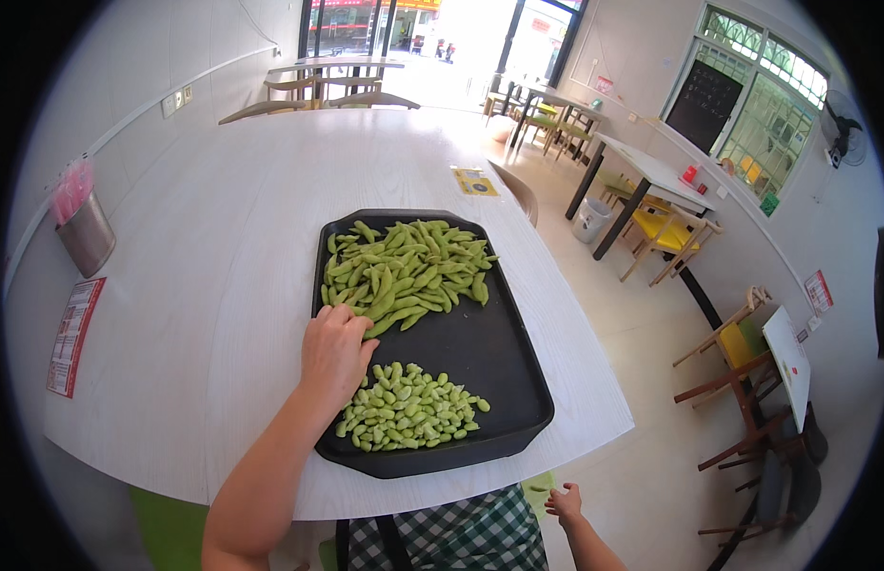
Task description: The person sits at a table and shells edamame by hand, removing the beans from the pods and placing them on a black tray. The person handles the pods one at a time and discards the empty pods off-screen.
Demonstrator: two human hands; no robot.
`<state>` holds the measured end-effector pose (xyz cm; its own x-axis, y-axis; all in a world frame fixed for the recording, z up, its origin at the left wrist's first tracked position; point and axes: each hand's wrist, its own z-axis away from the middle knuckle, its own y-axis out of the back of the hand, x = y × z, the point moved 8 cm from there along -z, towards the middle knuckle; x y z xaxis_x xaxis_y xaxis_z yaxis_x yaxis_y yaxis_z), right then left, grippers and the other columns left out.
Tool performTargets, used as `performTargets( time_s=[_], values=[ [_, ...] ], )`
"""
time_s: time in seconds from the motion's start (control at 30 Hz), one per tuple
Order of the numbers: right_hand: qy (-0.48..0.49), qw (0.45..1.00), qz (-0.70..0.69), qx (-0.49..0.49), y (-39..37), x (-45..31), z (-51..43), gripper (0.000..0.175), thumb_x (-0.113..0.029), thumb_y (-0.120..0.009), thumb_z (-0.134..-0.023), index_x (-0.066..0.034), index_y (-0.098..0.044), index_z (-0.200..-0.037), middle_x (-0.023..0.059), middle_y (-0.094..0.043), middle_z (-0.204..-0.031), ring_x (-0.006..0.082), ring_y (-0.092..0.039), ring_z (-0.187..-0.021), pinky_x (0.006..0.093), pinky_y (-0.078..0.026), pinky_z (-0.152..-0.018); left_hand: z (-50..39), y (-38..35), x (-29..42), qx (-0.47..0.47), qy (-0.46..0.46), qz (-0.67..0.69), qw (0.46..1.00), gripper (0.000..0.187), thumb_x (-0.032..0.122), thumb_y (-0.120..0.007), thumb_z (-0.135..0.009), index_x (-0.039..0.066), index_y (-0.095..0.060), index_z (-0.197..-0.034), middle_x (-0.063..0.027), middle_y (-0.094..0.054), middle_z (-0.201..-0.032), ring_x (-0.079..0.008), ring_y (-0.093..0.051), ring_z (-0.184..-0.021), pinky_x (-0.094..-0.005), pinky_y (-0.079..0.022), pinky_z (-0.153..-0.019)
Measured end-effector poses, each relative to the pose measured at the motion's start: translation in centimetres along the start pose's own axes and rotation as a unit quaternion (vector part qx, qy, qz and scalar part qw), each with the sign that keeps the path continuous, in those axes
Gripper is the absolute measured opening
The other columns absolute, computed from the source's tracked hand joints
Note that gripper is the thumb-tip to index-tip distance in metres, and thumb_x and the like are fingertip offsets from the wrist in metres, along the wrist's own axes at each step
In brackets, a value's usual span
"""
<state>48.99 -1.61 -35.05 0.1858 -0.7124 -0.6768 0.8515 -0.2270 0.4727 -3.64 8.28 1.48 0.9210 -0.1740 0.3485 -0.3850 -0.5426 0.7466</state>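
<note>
A black rectangular tray lies on the table before me. Its far half bears a heap of green soybean pods; shelled green beans form a smaller pile at the near end. My left hand reaches over the tray's left side, fingers curled at the near edge of the pods. Thumb and forefinger are beside one pod, but whether they grip it is hidden. Beyond the table's near edge, low on the right, my right hand has its fingers apart and holds nothing. A small green pod or husk shows just left of its fingertips.
The pale wood-grain table carries a metal cup of pink-wrapped items, a red-and-white printed sheet and a yellow card. A green seat is below its edge. A bin, chairs and tables stand right.
</note>
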Motion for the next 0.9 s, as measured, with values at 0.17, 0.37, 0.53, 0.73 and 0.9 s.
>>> performTargets(
  time_s=[0.17, 0.37, 0.53, 0.73, 0.9],
  values=[
    [0.016, 0.977, -0.152, 0.149, 7.8, -0.4, -2.7, 0.051, 0.001, -0.053, -0.080, -0.0087, -0.030, -0.124, 0.0166, -0.053, -0.090, 0.0216, -0.059, -0.058, 0.0317, -0.046, -0.042, -0.4, -0.4, 0.3, 0.007, -0.017, 0.026, 0.999, 0.018, 0.006, -0.076, -0.065, 0.001, -0.064, -0.078, -0.0097, -0.059, -0.078, -0.0266, -0.056, -0.080, -0.0364, -0.046, -0.073],
    [0.294, 0.898, -0.199, 0.261, 15.5, -16.8, 2.1, 0.040, -0.002, -0.045, -0.085, -0.0037, -0.036, -0.125, 0.0083, -0.048, -0.100, 0.0143, -0.052, -0.069, 0.0263, -0.044, -0.053, -0.2, -0.5, -1.0, -0.056, 0.051, 0.118, 0.990, 0.011, 0.008, -0.069, -0.069, 0.001, -0.060, -0.072, -0.0116, -0.061, -0.071, -0.0260, -0.058, -0.076, -0.0357, -0.048, -0.069],
    [0.604, 0.774, -0.047, 0.182, 8.0, -33.6, 18.3, 0.032, 0.005, -0.048, -0.085, -0.0010, -0.047, -0.117, 0.0062, -0.052, -0.095, 0.0117, -0.052, -0.073, 0.0251, -0.046, -0.064, -0.4, -1.2, -2.6, -0.126, 0.217, 0.359, 0.899, 0.013, 0.012, -0.062, -0.085, -0.001, -0.063, -0.087, -0.0071, -0.067, -0.079, -0.0080, -0.057, -0.067, -0.0225, -0.047, -0.061],
    [0.644, 0.750, 0.006, -0.153, -7.4, -42.3, 27.9, 0.018, 0.002, -0.059, -0.084, 0.0003, -0.058, -0.102, 0.0051, -0.060, -0.084, 0.0112, -0.060, -0.074, 0.0240, -0.049, -0.068, 0.5, -2.8, -1.5, -0.150, 0.317, 0.685, 0.639, 0.016, 0.012, -0.054, -0.094, 0.002, -0.058, -0.107, -0.0120, -0.066, -0.088, -0.0075, -0.054, -0.065, -0.0189, -0.046, -0.060],
    [0.473, 0.749, -0.044, -0.462, -16.7, -45.8, 30.1, 0.025, -0.011, -0.063, -0.088, 0.0010, -0.061, -0.109, 0.0021, -0.062, -0.085, 0.0081, -0.058, -0.073, 0.0223, -0.048, -0.065, 0.5, -3.3, -0.7, -0.157, 0.294, 0.739, 0.585, 0.017, 0.008, -0.053, -0.094, 0.003, -0.057, -0.110, -0.0151, -0.064, -0.091, -0.0112, -0.057, -0.069, -0.0211, -0.049, -0.065]
  ],
)
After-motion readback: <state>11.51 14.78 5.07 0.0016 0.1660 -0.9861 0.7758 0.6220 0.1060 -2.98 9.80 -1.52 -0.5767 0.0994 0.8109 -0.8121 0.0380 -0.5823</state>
